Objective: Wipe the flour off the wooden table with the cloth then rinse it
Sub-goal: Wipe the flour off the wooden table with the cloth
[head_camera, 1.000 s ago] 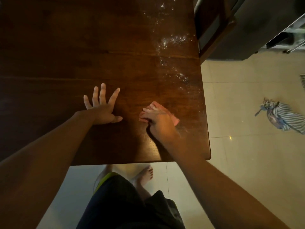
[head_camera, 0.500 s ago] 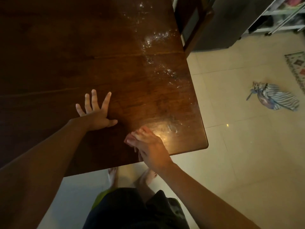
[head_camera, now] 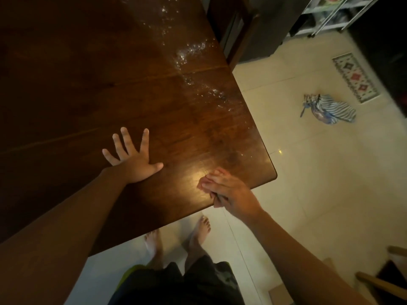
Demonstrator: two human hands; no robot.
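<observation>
The dark wooden table (head_camera: 88,84) fills the left and middle of the head view. White flour (head_camera: 191,51) lies in a speckled streak along its right side, thinning toward the near corner. My right hand (head_camera: 229,192) sits at the table's near edge by that corner and holds a small pink cloth (head_camera: 204,182) down on the wood. Only a strip of the cloth shows past my fingers. My left hand (head_camera: 132,159) lies flat on the table with spread fingers, left of the cloth.
A dark wooden chair (head_camera: 233,29) stands against the table's far right side. On the tiled floor lie a striped rag (head_camera: 328,108) and a small patterned mat (head_camera: 354,78). A white rack (head_camera: 326,12) is at the top right. My bare feet (head_camera: 198,234) stand below the table edge.
My right hand has dragged the cloth from mid-table toward the near edge, then slightly right. My left hand has stayed planted. The view has swung so the table looks turned.
</observation>
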